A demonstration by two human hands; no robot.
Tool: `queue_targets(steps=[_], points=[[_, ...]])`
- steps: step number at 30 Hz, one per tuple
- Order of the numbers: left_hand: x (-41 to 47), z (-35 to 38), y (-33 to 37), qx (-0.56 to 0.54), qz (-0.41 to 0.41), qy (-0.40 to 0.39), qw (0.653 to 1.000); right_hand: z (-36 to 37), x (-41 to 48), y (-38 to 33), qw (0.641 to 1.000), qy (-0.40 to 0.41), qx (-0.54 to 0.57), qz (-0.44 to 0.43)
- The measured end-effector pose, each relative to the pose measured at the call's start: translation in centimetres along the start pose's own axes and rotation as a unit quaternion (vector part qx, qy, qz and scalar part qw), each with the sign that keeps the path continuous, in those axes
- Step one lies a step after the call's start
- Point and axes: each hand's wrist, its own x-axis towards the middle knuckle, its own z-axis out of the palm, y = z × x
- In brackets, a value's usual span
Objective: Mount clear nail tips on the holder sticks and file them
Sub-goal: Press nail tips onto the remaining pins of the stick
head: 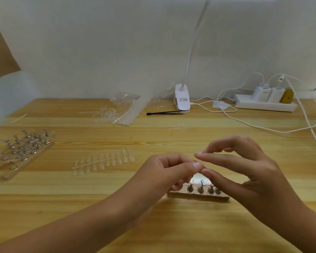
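Observation:
My left hand hovers over the near table with its fingers curled and its thumb pressed to the forefinger, pinching a small clear nail tip that hardly shows. My right hand meets it from the right. Its forefinger is stretched out above my left thumb, and its thumb tip touches my left thumb tip. Right below the hands lies a wooden holder strip with several upright holder sticks, partly hidden by my fingers. A sheet of clear nail tips lies to the left.
More strips with holder sticks lie at the left edge. At the back are a bag of clear tips, a thin wooden stick, black tweezers, a white clip lamp, and a power strip with white cables.

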Motion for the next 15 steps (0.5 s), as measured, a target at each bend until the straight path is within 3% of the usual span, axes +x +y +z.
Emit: queue_targets(steps=[9, 12, 15], points=[[0.6, -2.1, -0.3, 0.187, 0.1, 0.037, 0.977, 0.9, 0.2, 0.0, 1.0, -0.006, 0.006, 0.024], [0.9, -2.5, -0.9, 0.2, 0.086, 0.086, 0.972, 0.9, -0.3, 0.7, 0.998, -0.036, -0.002, 0.046], [1.2, -2.5, -1.6, 0.271, 0.074, 0.066, 0.957, 1.2, -0.7, 1.2, 0.994, -0.072, 0.012, 0.076]])
